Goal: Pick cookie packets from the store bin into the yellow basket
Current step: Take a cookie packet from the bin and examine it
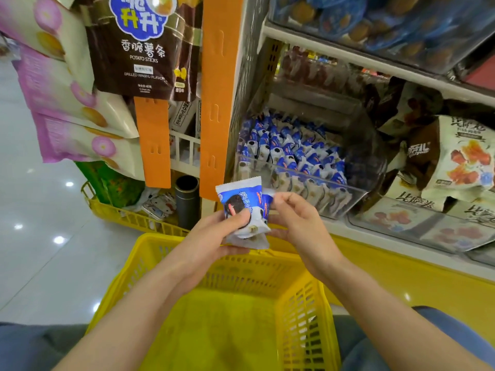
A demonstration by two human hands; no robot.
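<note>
Both hands (214, 231) closed on cookie packets (245, 210) above yellow basket (302, 298).

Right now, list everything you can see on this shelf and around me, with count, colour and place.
cookie packets in hand: at least two, blue and white, above the basket's far rim
store bin: one, clear plastic, on the shelf at right, full of many blue and white cookie packets
yellow basket: one, bottom centre, nothing visible inside
second yellow basket: one, on the floor at left, holding a dark cylinder
potato sticks bag: one, brown, hanging top left
pink and cream bags: several, hanging far left
orange strips: two, on the shelf post
cream snack bags: several, right of the bin
left hand: grip on the packets
right hand: grip on the packets' right edge
</note>
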